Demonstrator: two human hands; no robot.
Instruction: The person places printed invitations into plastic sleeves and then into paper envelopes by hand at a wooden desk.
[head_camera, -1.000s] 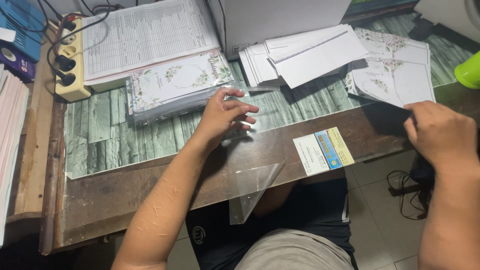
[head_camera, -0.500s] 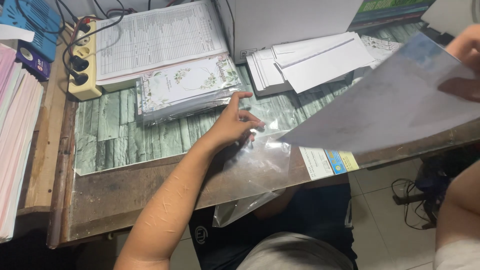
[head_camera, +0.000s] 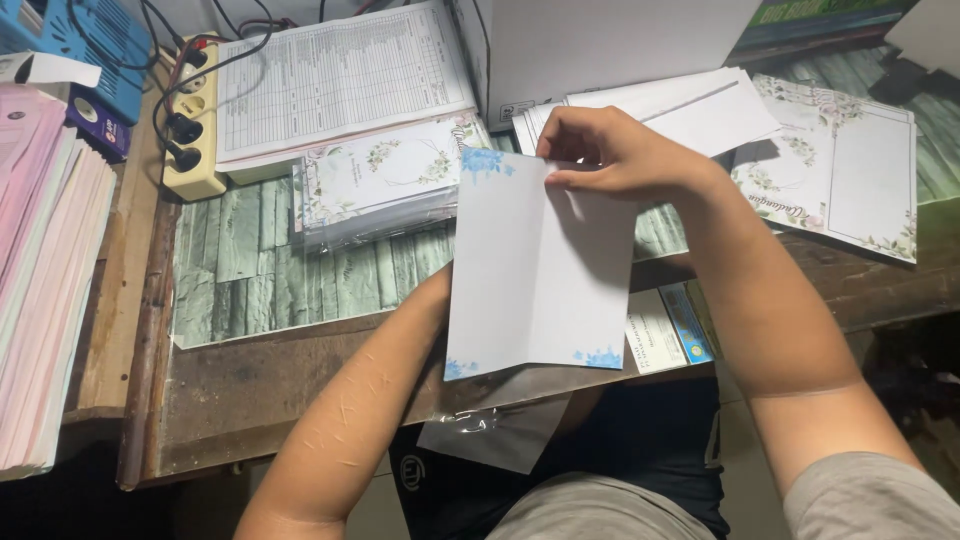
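My right hand (head_camera: 620, 152) pinches the top edge of a folded white card (head_camera: 535, 270) with blue flowers at its corners and holds it upright over the desk. My left forearm runs under the card, and the left hand itself is hidden behind it. A clear plastic sleeve (head_camera: 495, 430) lies below the card and hangs over the front edge of the wooden desk (head_camera: 240, 390).
A wrapped stack of floral cards (head_camera: 385, 180) lies to the left on the green mat. White envelopes (head_camera: 680, 110) and open floral sheets (head_camera: 850, 170) sit at the right. A power strip (head_camera: 190, 140), a printed form (head_camera: 340, 75) and pink paper stacks (head_camera: 45, 290) fill the left.
My right hand swung in from the right with the card and now holds it upright at the centre. The left hand, earlier seen on the plastic sleeve, is now covered by the card.
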